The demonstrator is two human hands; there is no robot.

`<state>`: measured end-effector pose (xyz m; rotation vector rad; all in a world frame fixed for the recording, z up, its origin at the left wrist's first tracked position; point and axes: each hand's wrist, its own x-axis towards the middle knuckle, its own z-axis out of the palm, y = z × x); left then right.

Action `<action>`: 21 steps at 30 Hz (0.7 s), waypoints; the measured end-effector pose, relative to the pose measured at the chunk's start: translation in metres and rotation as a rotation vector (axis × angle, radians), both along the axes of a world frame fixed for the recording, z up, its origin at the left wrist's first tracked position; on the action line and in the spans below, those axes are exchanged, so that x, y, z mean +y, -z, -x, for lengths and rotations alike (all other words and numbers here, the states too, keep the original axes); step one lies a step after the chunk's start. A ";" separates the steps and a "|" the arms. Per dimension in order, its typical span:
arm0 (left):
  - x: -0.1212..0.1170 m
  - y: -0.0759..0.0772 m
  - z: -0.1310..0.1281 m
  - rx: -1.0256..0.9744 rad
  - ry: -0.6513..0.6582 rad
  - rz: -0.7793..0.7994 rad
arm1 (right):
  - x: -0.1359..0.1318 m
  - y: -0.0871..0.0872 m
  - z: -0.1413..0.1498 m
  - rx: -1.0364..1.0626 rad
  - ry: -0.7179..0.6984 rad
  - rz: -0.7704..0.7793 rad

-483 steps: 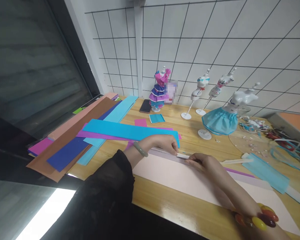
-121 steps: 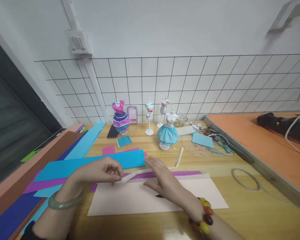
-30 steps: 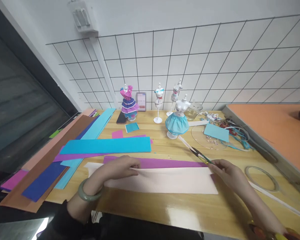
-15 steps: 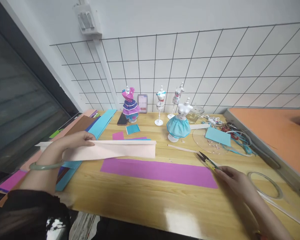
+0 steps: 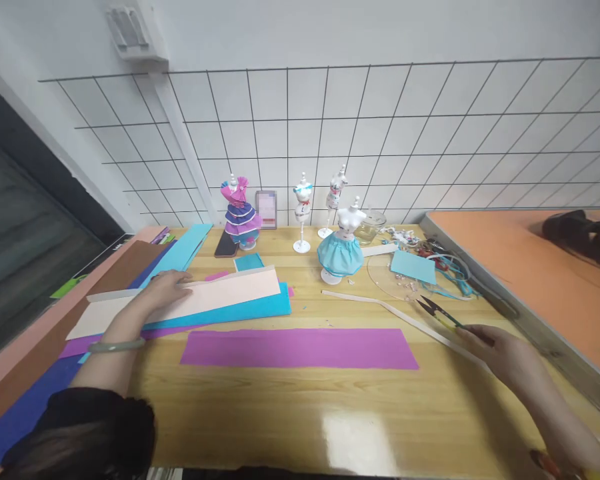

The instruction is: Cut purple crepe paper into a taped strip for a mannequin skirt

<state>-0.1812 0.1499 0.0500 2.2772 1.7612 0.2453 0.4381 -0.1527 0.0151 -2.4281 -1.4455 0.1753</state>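
Observation:
My left hand (image 5: pixel 167 290) is closed at the upper edge of a pale pink paper strip (image 5: pixel 235 290), thumb in front and fingers behind. The strip lies slanted over a bright blue paper strip (image 5: pixel 260 308). My right hand (image 5: pixel 495 347) grips thread snips (image 5: pixel 443 315) with yellow and green on the handles and dark blades spread apart, pointing left. A narrow pale strip (image 5: pixel 405 315) runs across the table beneath the snips. In front of both hands a purple paper strip (image 5: pixel 300 348) lies flat.
A mannequin in a light blue skirt (image 5: pixel 341 257), two white mannequins (image 5: pixel 303 203) and one in a tiered dress (image 5: pixel 243 217) stand behind. Coloured paper (image 5: pixel 110 273) is stacked left. A light blue card (image 5: pixel 414 267) and trinkets lie right, beside a raised orange surface (image 5: pixel 520 267).
My left hand has brought the pale pink strip down over the blue paper, its right end now tilted upward. The snips have moved right, away from the narrow strip's bend. The view has shifted right.

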 end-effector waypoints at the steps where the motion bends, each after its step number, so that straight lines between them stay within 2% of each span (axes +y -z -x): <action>1: -0.006 0.002 -0.014 -0.021 0.050 -0.005 | 0.002 0.001 -0.003 -0.057 -0.008 0.011; 3: -0.022 0.006 -0.045 -0.107 0.171 0.059 | 0.006 0.004 -0.007 -0.169 -0.032 0.010; 6: -0.047 0.010 -0.091 -0.182 0.278 0.128 | 0.013 0.010 -0.003 -0.268 -0.033 -0.042; 8: -0.061 0.012 -0.119 -0.172 0.366 0.141 | 0.023 0.015 0.007 -0.300 -0.117 -0.099; 11: -0.077 0.012 -0.154 -0.150 0.513 0.135 | 0.043 0.020 0.029 -0.259 -0.325 -0.131; 14: -0.088 0.009 -0.185 -0.145 0.645 0.121 | 0.060 0.023 0.047 -0.192 -0.397 -0.120; 17: -0.098 0.008 -0.214 -0.170 0.716 0.066 | 0.065 0.019 0.056 -0.163 -0.400 -0.133; 21: -0.113 0.008 -0.256 -0.212 0.820 -0.113 | 0.053 0.000 0.070 -0.115 -0.449 -0.175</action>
